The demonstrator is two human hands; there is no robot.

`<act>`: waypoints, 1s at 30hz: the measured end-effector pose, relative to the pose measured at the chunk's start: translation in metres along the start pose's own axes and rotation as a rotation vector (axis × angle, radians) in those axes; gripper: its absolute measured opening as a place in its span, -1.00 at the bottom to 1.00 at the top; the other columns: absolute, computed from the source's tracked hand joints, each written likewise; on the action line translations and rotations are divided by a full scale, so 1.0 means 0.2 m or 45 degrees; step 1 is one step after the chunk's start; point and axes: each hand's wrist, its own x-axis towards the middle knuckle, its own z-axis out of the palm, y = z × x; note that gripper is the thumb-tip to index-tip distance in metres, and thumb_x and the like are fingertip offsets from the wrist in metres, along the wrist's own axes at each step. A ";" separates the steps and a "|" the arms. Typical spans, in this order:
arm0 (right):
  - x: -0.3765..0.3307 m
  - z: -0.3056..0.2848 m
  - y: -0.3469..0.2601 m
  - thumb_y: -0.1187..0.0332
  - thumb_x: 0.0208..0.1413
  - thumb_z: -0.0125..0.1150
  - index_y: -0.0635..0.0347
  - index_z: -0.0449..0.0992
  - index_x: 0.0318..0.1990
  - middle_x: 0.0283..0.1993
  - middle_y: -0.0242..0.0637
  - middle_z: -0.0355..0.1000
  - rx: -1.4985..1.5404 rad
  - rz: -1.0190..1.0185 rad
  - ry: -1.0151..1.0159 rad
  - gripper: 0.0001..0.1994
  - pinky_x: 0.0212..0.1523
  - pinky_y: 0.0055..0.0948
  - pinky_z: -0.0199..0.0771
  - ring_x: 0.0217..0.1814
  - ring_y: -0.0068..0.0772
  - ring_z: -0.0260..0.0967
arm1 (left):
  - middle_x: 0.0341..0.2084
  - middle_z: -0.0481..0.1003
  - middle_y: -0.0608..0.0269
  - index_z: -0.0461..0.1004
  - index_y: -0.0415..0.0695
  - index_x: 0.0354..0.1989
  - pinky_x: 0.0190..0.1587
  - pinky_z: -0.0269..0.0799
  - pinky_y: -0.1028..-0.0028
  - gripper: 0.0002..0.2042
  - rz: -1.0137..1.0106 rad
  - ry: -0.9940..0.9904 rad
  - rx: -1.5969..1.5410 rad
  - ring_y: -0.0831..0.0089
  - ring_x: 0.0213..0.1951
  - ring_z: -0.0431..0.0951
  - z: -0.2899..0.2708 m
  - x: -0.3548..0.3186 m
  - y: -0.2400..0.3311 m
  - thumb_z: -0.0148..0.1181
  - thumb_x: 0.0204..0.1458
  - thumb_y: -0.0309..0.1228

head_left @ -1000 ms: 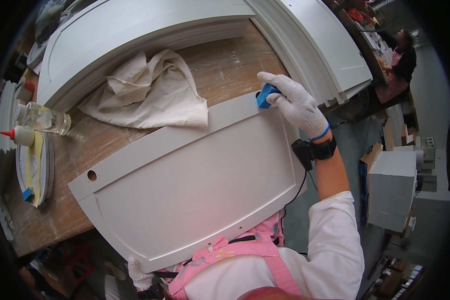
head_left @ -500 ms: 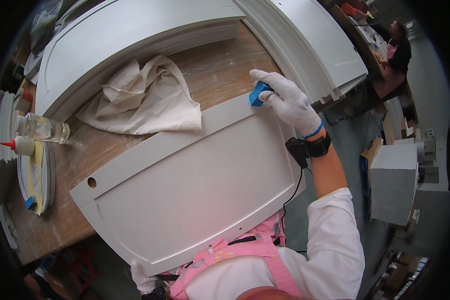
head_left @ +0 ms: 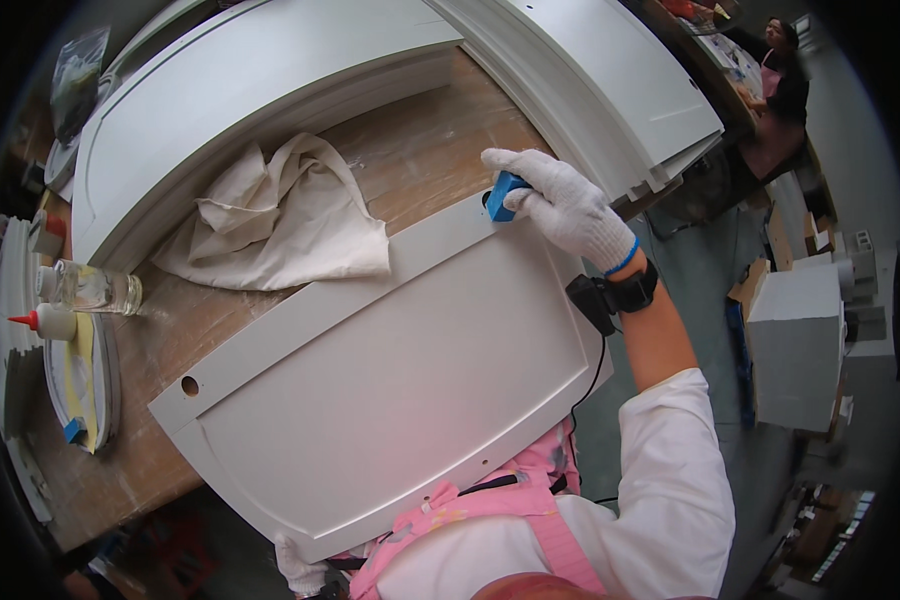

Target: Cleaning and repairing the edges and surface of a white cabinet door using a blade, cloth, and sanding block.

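Observation:
A large white panel (head_left: 390,370), like a cabinet door with a recessed middle, lies tilted across the bench's near edge and reaches toward my body. My right hand (head_left: 565,205), in a white knitted glove, pinches a small blue block (head_left: 505,197) against the panel's far rim. Its index finger stretches past the block. Beside the block a dark round hole shows partly; another hole (head_left: 190,386) is near the panel's left corner. At the near left corner my gloved left hand (head_left: 298,568) grips the panel edge, its fingers partly hidden underneath.
A crumpled cream cloth (head_left: 280,220) lies just beyond the panel. Stacked white panels (head_left: 270,90) stand behind it, with more (head_left: 610,90) at far right. Left are a clear bottle (head_left: 100,288), a red-tipped bottle (head_left: 55,322) and another blue block (head_left: 75,430). A person (head_left: 775,100) works farther off.
The view has shifted slightly, so the bench and panel sit a little lower. My right hand and the blue block remain at the far rim, where part of a hole now shows beside the block.

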 end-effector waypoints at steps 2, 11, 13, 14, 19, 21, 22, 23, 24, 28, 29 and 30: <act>0.00 -0.01 0.00 0.56 0.15 0.06 0.29 0.39 0.18 -0.16 -0.08 0.44 0.131 -0.026 0.058 -0.60 0.04 -0.36 0.45 -0.11 -0.16 0.43 | 0.16 0.38 0.09 0.21 -0.19 0.29 0.19 0.35 0.08 -0.35 -0.050 0.066 -0.106 0.11 0.14 0.41 -0.02 0.02 0.00 0.11 0.15 0.01; 0.01 0.00 0.02 0.53 0.13 0.09 0.23 0.39 0.18 -0.08 -0.04 0.45 0.033 -0.026 0.071 -0.58 0.07 -0.31 0.45 -0.06 -0.11 0.44 | 0.19 0.34 0.05 0.17 -0.18 0.32 0.24 0.27 0.07 -0.28 0.052 0.041 0.008 0.08 0.19 0.34 0.15 -0.02 0.02 0.10 0.12 0.08; 0.02 0.00 0.00 0.53 0.13 0.10 0.23 0.39 0.19 -0.07 -0.04 0.45 0.074 -0.027 0.066 -0.58 0.07 -0.31 0.45 -0.05 -0.10 0.45 | 0.18 0.35 0.05 0.16 -0.18 0.32 0.25 0.26 0.07 -0.27 0.067 0.074 0.036 0.08 0.20 0.33 0.14 -0.02 0.01 0.08 0.12 0.11; 0.03 0.00 -0.02 0.53 0.13 0.10 0.22 0.39 0.19 -0.06 -0.03 0.45 0.109 -0.021 0.058 -0.58 0.07 -0.31 0.46 -0.04 -0.10 0.45 | 0.18 0.35 0.04 0.16 -0.18 0.32 0.25 0.25 0.06 -0.25 0.073 0.105 0.064 0.08 0.21 0.32 0.12 -0.03 0.01 0.07 0.11 0.14; -0.04 -0.07 -0.02 0.55 0.17 0.07 0.27 0.35 0.22 0.01 -0.07 0.43 0.073 0.078 -0.017 -0.57 0.17 -0.37 0.40 0.05 -0.20 0.40 | 0.05 0.41 -0.11 0.18 -0.15 0.31 0.04 0.35 0.02 -0.27 -0.368 0.021 -0.169 0.06 -0.06 0.42 0.40 -0.19 0.14 -0.03 0.14 0.19; -0.08 -0.05 0.02 0.53 0.20 0.05 0.25 0.34 0.25 0.02 -0.13 0.44 0.362 0.092 0.133 -0.57 0.11 -0.40 0.45 0.05 -0.32 0.40 | -0.01 0.44 -0.19 0.19 -0.13 0.30 -0.07 0.39 0.00 -0.27 -0.584 -0.018 -0.278 0.04 -0.19 0.47 0.47 -0.21 0.19 -0.08 0.15 0.21; -0.11 -0.07 0.01 0.53 0.20 0.05 0.25 0.34 0.25 0.02 -0.13 0.44 0.336 0.090 0.168 -0.57 0.11 -0.40 0.45 0.05 -0.32 0.40 | -0.01 0.44 -0.19 0.19 -0.13 0.30 -0.07 0.39 0.00 -0.27 -0.585 -0.060 -0.263 0.04 -0.19 0.47 0.42 -0.20 0.20 -0.08 0.15 0.21; -0.14 -0.09 -0.01 0.49 0.22 0.05 0.23 0.32 0.26 0.03 -0.18 0.43 0.584 0.251 0.170 -0.57 0.06 -0.43 0.47 0.03 -0.39 0.40 | -0.10 0.46 -0.13 0.24 -0.13 0.26 -0.15 0.42 0.05 -0.32 -0.817 0.082 -0.240 0.07 -0.23 0.48 0.34 -0.20 0.19 -0.02 0.15 0.17; -0.17 -0.09 -0.02 0.46 0.23 0.04 0.22 0.31 0.28 0.04 -0.22 0.42 0.839 0.403 0.166 -0.56 0.02 -0.46 0.49 0.01 -0.46 0.40 | -0.20 0.48 -0.07 0.29 -0.13 0.22 -0.22 0.44 0.11 -0.37 -1.042 0.233 -0.211 0.09 -0.28 0.49 0.31 -0.19 0.19 0.03 0.15 0.12; -0.33 -0.09 0.03 0.36 0.27 0.03 0.22 0.30 0.28 -0.03 -0.30 0.40 1.013 0.539 0.227 -0.56 -0.10 -0.54 0.49 -0.13 -0.55 0.40 | -0.16 0.47 -0.05 0.27 -0.14 0.23 -0.17 0.43 0.11 -0.35 -0.838 0.163 -0.036 0.09 -0.22 0.47 0.41 -0.07 0.15 0.04 0.14 0.13; -0.35 -0.08 0.04 0.36 0.27 0.03 0.22 0.30 0.28 -0.03 -0.30 0.40 1.004 0.529 0.251 -0.56 -0.10 -0.54 0.49 -0.13 -0.55 0.40 | -0.15 0.46 -0.05 0.27 -0.14 0.23 -0.16 0.42 0.10 -0.35 -0.763 0.134 -0.009 0.09 -0.21 0.47 0.44 -0.04 0.14 0.04 0.14 0.13; -0.38 -0.07 0.04 0.35 0.28 0.02 0.24 0.29 0.28 -0.06 -0.30 0.40 1.105 0.546 0.262 -0.57 -0.12 -0.54 0.49 -0.15 -0.56 0.39 | -0.14 0.46 -0.05 0.27 -0.14 0.24 -0.15 0.42 0.10 -0.35 -0.710 0.107 0.013 0.09 -0.20 0.46 0.48 -0.01 0.13 0.04 0.14 0.13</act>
